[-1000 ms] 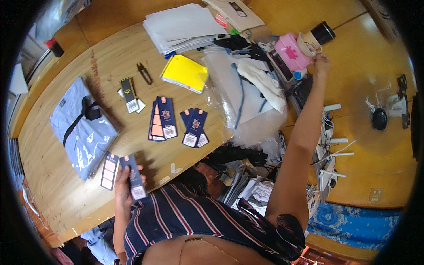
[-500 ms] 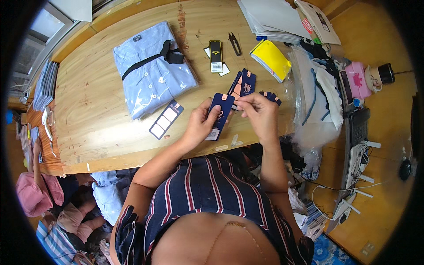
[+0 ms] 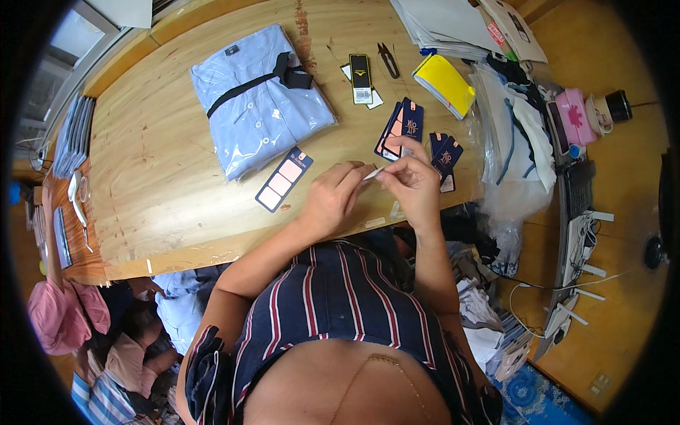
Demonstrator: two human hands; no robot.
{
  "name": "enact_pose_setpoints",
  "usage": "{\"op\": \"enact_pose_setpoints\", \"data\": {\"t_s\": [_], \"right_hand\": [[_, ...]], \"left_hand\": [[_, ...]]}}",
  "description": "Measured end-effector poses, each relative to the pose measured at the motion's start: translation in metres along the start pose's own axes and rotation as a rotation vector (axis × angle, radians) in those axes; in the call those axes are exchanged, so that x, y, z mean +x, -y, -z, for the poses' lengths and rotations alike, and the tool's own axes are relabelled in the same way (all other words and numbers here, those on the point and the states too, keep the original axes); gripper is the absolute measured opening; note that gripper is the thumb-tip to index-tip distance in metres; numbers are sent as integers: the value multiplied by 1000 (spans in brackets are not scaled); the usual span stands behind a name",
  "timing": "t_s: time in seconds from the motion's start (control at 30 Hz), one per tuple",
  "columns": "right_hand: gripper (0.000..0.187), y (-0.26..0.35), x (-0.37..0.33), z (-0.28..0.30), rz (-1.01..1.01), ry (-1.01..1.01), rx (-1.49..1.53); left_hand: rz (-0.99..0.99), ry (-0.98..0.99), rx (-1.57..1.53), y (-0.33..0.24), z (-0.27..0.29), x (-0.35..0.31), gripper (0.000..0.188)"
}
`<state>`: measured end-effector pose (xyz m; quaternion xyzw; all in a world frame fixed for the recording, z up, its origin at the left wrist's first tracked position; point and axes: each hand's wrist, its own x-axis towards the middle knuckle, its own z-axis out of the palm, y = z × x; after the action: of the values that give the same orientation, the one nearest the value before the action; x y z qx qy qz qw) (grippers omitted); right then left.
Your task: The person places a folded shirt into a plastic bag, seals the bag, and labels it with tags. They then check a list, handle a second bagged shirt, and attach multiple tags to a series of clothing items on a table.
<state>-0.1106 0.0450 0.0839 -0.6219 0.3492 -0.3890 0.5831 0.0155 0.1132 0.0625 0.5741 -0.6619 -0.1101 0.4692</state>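
My left hand [image 3: 336, 197] and my right hand [image 3: 412, 176] meet above the near part of the table. Between their fingertips is a hang tag [image 3: 372, 173], turned nearly edge-on, so only a thin pale strip shows. The left fingers are closed around it, and the right thumb and finger pinch its end. Beyond the right hand lie overlapping navy hang tags [image 3: 406, 122]; more navy tags [image 3: 445, 151] are to its right. A navy tag with pale panels [image 3: 285, 180] lies left of my hands. Farther off is a folded light-blue shirt [image 3: 262, 106] in clear plastic, crossed by a black band.
Black tags [image 3: 360, 78] and black thread snips [image 3: 388, 61] lie at the back, beside a yellow packet [image 3: 444, 86]. Papers [image 3: 446, 28], fabric scraps [image 3: 533, 131] and a pink container [image 3: 574, 117] line the right side. A person in pink [image 3: 64, 319] sits at far left.
The hang tag between my hands has turned from face-up to nearly edge-on. My left hand has rolled over, its back now hiding most of the tag. The view has shifted slightly.
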Motion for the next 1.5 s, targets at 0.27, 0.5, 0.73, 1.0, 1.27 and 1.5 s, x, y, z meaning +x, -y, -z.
{"op": "enact_pose_setpoints", "data": {"t_s": [0.27, 0.5, 0.73, 1.0, 1.27, 1.5], "right_hand": [[8, -29, -34, -6, -206, 169, 306], [9, -27, -35, -17, -254, 291, 331], [11, -26, -33, -23, -188, 287, 312], [13, -50, -7, -15, -309, 478, -111], [53, -66, 97, 45, -240, -268, -1234], [63, -67, 112, 26, -289, -133, -1048]], "left_hand": [[505, 197, -746, 9, 16, -24, 13], [519, 263, -735, 13, 22, -22, 4], [411, 97, -516, 21, 36, -19, 19], [370, -372, -9, 107, 72, 6, 12], [315, -226, 231, 39, 48, -18, 24], [272, 348, 559, 3, 2, -72, 52]]}}
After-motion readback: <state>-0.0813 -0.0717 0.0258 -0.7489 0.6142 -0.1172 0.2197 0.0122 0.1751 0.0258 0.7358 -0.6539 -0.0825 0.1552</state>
